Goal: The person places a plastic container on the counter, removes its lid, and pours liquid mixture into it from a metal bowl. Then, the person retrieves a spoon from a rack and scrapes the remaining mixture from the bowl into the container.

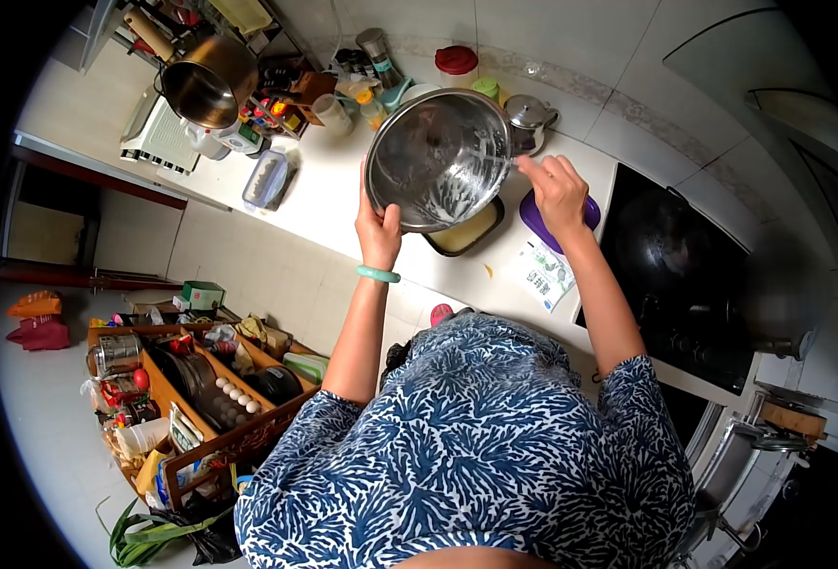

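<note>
At six o'clock, closest in, lies a patterned shirt, both arms reaching toward twelve. The left hand grips the metal bowl at its seven o'clock edge, thumb on the near side. The right hand is by the bowl's three o'clock rim, fingers bent close together; a thin clear piece shows at their tips, but I cannot tell whether they pinch it.

The bowl is held tilted above the surface, its mouth open to view. It should be stiff and fairly light for its width, hard to break though easy to dent. White smears line the inside and look slick, so the dry outer wall and rim offer the best hold; one-handed, it could twist unless gripped firmly.

Partly hidden beyond the bowl's five o'clock edge sits a dark tray with pale filling. A purple lid rests at four, and farther off, a silver pot stands at two.
</note>
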Demonstrator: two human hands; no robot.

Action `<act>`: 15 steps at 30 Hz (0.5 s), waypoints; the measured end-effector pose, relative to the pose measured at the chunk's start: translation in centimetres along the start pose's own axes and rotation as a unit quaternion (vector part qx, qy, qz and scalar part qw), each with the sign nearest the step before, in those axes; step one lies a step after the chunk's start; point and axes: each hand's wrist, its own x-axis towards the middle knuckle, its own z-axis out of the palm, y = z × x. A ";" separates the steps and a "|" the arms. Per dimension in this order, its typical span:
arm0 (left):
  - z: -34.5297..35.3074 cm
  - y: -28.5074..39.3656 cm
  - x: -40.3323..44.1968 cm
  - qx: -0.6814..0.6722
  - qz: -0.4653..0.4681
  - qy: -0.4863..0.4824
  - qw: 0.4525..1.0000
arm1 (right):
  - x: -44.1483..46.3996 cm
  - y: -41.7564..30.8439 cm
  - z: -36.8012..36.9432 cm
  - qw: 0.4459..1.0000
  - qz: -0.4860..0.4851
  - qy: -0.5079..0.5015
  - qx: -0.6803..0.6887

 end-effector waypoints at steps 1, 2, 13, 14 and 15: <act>0.1 0.6 -0.1 0.033 0.009 0.000 0.999 | 0.4 -0.1 0.0 0.999 0.011 0.034 -0.007; 0.2 1.0 -0.2 0.050 0.014 -0.001 0.999 | 0.5 -0.1 0.1 0.999 0.011 0.034 -0.007; 0.8 3.8 -0.7 0.206 0.123 0.039 0.970 | 0.0 -1.4 -2.0 0.995 -0.015 0.021 -0.094; 0.9 4.1 -0.7 0.207 0.132 0.037 0.969 | -0.4 -1.5 -1.9 0.995 -0.014 0.022 -0.096; 1.0 4.0 -0.7 0.206 0.133 0.035 0.969 | -1.0 -1.6 -1.5 0.995 -0.009 -0.003 -0.099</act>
